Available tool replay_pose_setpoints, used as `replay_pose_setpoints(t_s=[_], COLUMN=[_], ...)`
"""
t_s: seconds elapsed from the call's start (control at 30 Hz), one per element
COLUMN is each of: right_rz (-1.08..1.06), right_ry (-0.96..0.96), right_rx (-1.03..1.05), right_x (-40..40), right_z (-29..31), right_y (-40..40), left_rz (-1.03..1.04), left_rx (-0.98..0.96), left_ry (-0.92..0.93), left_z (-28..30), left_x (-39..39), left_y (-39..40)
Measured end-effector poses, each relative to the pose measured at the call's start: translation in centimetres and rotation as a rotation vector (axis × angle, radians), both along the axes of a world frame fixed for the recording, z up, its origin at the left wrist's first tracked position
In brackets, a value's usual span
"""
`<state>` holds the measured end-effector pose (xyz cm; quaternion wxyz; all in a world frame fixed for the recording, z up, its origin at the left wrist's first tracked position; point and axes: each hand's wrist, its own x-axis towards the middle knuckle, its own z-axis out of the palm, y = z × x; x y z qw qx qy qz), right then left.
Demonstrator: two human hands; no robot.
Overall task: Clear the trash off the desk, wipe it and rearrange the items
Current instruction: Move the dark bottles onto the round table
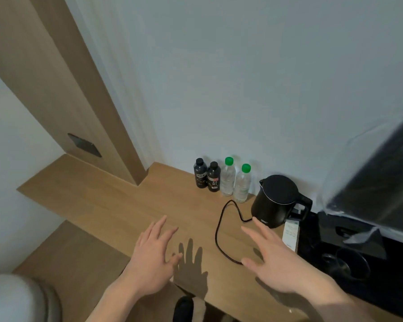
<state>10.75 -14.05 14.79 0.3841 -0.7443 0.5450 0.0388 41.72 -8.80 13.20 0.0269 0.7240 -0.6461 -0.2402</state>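
My right hand, fingers spread and empty like my left hand, hovers nearest the squat black plastic kettle, whose looping black cord lies on the wooden worktop between both hands

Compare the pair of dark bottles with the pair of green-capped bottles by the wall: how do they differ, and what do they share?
The dark bottles are opaque black with black caps; the green-capped bottles are clear with green caps. The dark bottles are shorter; the green-capped bottles stand taller. The dark bottles sit left, farther from the kettle; the green-capped bottles sit beside it. Both pairs stand upright, capped, in one row on the desk.
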Motion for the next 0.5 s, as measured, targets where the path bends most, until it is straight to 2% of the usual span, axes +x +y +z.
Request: replay_pose_setpoints(t_s=[0.27, 0.5], right_rz=[-0.257, -0.363], right_ry=[-0.020, -0.015], right_rx=[0.078, 0.019], right_x=[6.0, 10.7], right_z=[-1.4, -3.1], right_y=[-1.4, -3.6], left_rz=[-0.207, -0.318], left_rx=[-0.051, 0.015], left_ry=[0.007, -0.039], left_z=[-0.7, -2.3], left_x=[5.9, 11.2], left_y=[-9.0, -14.6])
